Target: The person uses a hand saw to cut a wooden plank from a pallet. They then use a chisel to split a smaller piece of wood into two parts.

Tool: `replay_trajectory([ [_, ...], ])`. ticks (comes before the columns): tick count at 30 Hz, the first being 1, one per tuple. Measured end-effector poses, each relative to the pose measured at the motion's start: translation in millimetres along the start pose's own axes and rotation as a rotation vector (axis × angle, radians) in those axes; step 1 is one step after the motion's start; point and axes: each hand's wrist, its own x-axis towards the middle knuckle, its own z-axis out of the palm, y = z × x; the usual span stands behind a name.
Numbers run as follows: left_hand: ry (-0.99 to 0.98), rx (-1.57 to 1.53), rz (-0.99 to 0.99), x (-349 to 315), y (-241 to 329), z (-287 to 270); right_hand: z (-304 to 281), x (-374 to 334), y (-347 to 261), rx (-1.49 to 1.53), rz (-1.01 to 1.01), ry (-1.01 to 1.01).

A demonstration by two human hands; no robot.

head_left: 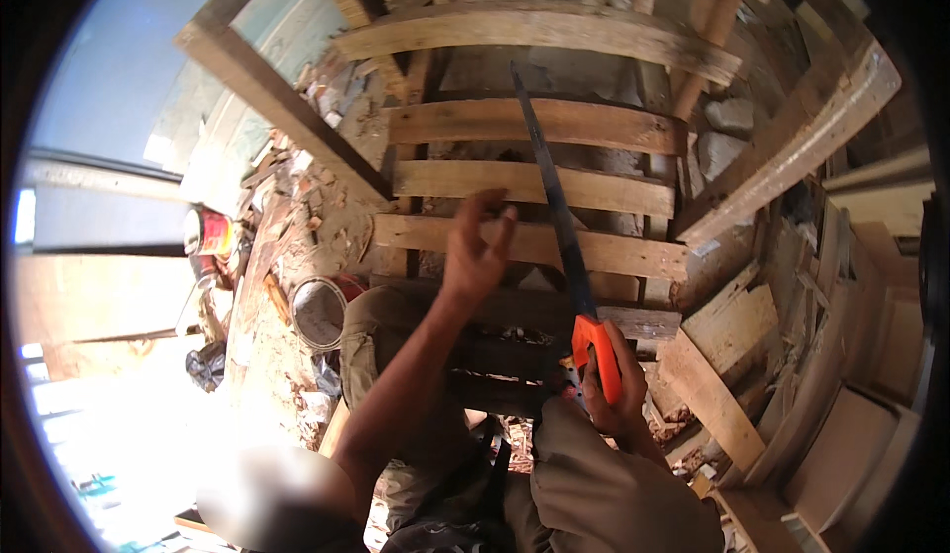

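Observation:
My right hand (pixel 616 392) is wrapped round the orange handle of a hand saw (pixel 557 202). Its long dark blade points away from me and lies across several wooden slats of a pallet-like frame, though I cannot tell whether it touches them. My left hand (pixel 479 251) hovers left of the blade with its fingers apart, holding nothing, over the nearer slats. Beneath it runs one wooden slat (pixel 614 249), with another slat (pixel 604 189) just beyond. A farther, thicker plank (pixel 554 31) crosses near the blade's tip.
An open can (pixel 317 314) stands left of my knee, and a red and yellow can (pixel 210 229) lies farther left. Upright posts (pixel 287 108) rise at the frame's left side and a slanted beam (pixel 792 152) at its right. Offcuts (pixel 717 395) and wood scraps litter the ground.

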Motion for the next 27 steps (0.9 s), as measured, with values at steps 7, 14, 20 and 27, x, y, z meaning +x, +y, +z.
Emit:
replay_trajectory([
  [7, 0.357, 0.506, 0.215, 92.9, -86.1, -81.7, 7.9, 2.7, 7.7, -0.232, -0.268, 0.099],
  [14, 0.415, 0.21, -0.273, 142.9, -130.7, -88.3, -26.9, -59.0, 4.6, -0.332, -0.154, 0.083],
  [20, 0.458, 0.146, -0.198, 139.5, -117.7, -82.3, -19.1, -70.6, 10.9, -0.274, -0.088, 0.156],
  [27, 0.463, 0.02, -0.176, 140.5, -120.8, -87.2, -4.9, -50.5, 9.5, -0.308, -0.083, -0.013],
])
